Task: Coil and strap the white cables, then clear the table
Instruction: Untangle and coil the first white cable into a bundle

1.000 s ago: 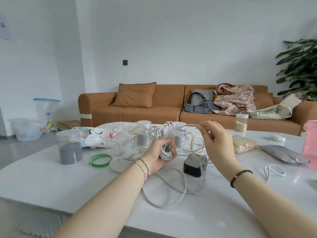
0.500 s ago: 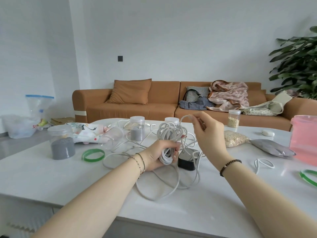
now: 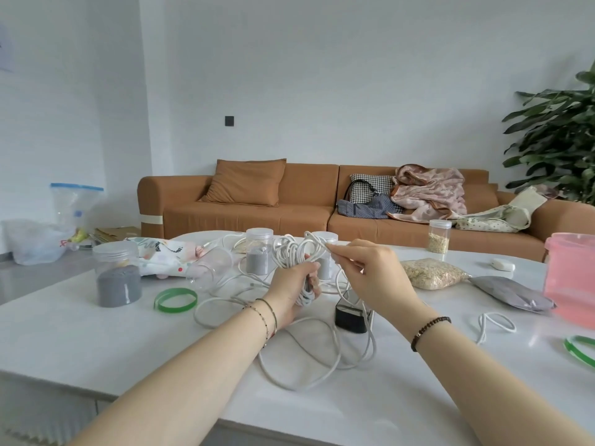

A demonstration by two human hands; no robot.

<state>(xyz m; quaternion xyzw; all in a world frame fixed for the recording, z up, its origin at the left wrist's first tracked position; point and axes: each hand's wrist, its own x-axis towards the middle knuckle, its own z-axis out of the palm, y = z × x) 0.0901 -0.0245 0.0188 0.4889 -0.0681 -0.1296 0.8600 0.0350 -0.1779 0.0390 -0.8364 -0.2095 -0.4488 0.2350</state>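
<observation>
above the black adapter [image 3: 350, 315], the seemingly limp, light cable coil [image 3: 294, 252] is clenched mid-bundle by the left hand [image 3: 289, 294], a strand [image 3: 317, 241] pinched by the right hand [image 3: 370, 272].

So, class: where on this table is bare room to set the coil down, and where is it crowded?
Bare: the near-left table, in front of the grey jar and green ring. Crowded: the middle, under loose cable and the black adapter.
</observation>
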